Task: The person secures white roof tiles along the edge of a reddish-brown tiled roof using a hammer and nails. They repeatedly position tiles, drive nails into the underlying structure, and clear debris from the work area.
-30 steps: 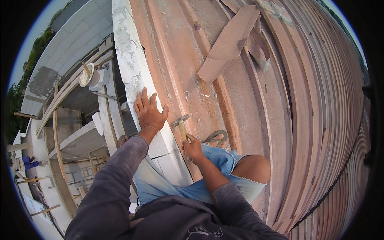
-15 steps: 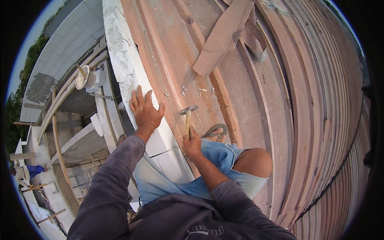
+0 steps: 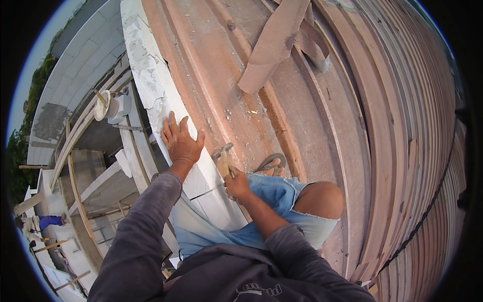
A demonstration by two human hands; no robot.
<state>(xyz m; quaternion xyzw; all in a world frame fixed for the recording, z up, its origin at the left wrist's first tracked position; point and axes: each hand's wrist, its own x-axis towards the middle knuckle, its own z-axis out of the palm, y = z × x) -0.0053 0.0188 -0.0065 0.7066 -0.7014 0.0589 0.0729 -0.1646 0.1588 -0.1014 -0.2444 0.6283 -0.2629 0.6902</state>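
Observation:
My left hand (image 3: 182, 143) lies flat with fingers spread on top of the white block wall (image 3: 209, 178). My right hand (image 3: 237, 184) is closed round the wooden handle of a hammer (image 3: 224, 160), its metal head up beside the wall's right edge. Whether the head touches the wall I cannot tell. Rough grey mortar coats the far stretch of the wall top. Below my left palm, a seam between blocks crosses the wall. My sandalled foot (image 3: 272, 163) rests on the reddish corrugated roof sheet (image 3: 312, 131) just right of the hammer.
A bent strip of reddish sheet metal (image 3: 271, 50) lies on the roof ahead, with small white crumbs near it. Left of the wall the ground drops away past wooden scaffold planks (image 3: 136, 146). A bucket (image 3: 106, 106) stands on the planks. Far below left is another person (image 3: 43, 222).
The hammer has swung left and tilted toward the wall, with my right hand moving slightly left. My left hand stays in place on the wall.

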